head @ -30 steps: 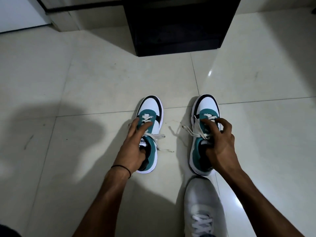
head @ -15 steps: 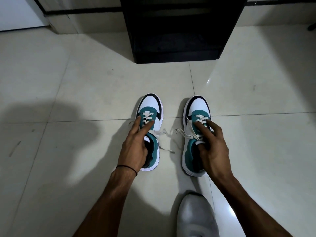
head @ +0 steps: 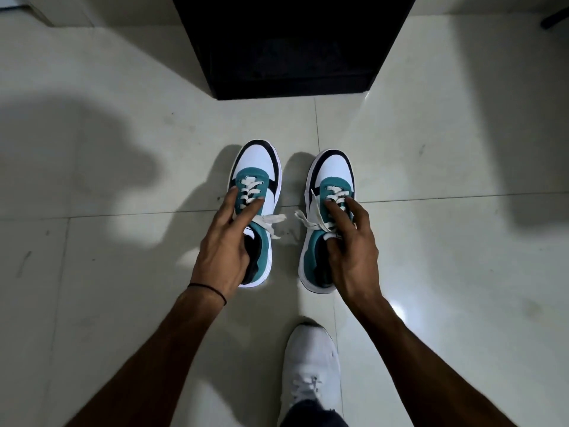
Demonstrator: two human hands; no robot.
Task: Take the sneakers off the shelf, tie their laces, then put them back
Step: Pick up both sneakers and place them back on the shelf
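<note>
Two white, teal and black sneakers are side by side over the tiled floor, toes pointing away from me. My left hand grips the left sneaker at its tongue and opening, fingers lying over the laces. My right hand grips the right sneaker the same way. White lace ends hang loose between the two shoes. The dark shelf unit stands straight ahead, a little beyond the sneakers' toes.
My own foot in a white shoe stands on the floor below the right sneaker. Pale glossy floor tiles stretch to both sides. A dark object pokes in at the top right edge.
Both hands have carried the sneakers forward toward the dark shelf unit and closer together. The grips on both shoes are unchanged.
</note>
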